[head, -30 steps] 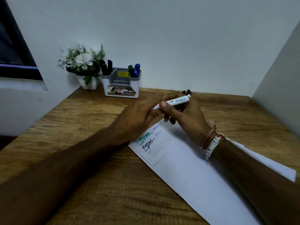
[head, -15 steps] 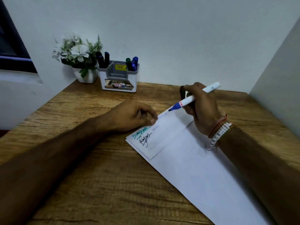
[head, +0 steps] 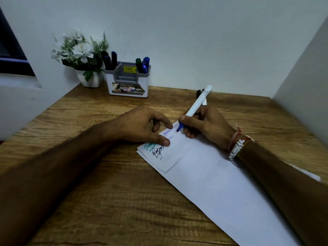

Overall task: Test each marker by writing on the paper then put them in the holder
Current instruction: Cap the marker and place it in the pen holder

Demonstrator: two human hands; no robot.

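Head camera view: a person's right hand point(head: 204, 125) pinches a white-barrelled marker point(head: 197, 103) between thumb and curled fingers, its blue tip set on the far left end of a long white paper point(head: 213, 183) that runs diagonally across a wooden desk point(head: 106, 201). The left hand point(head: 142, 126) rests its thumb and forefinger on the same end of the sheet. Its other fingers are tucked under and the palm is hidden, so it cannot be told whether it encloses anything.

Teal scribble, a black signature and thin blue lines show between the two hands, partly covered by the left thumb. They sit on a smaller rectangle that may be a separate slip or a folded flap. The sheet's near right end is cut off by the frame and covered by the right forearm, which wears beaded bracelets point(head: 236, 148).

A dark object point(head: 198, 93) pokes up behind the right hand, too hidden to name.

At the far left of the desk, against the wall, stands a white and grey holder point(head: 127, 86). Dark blue markers point(head: 111, 62) stand in its left compartment, and a green and blue markers point(head: 142, 64) in its right. A potted white flower plant point(head: 79, 52) stands just beside it on the left. Bare desk lies between the holder and the hands. A partition point(head: 301, 86) closes the right side.
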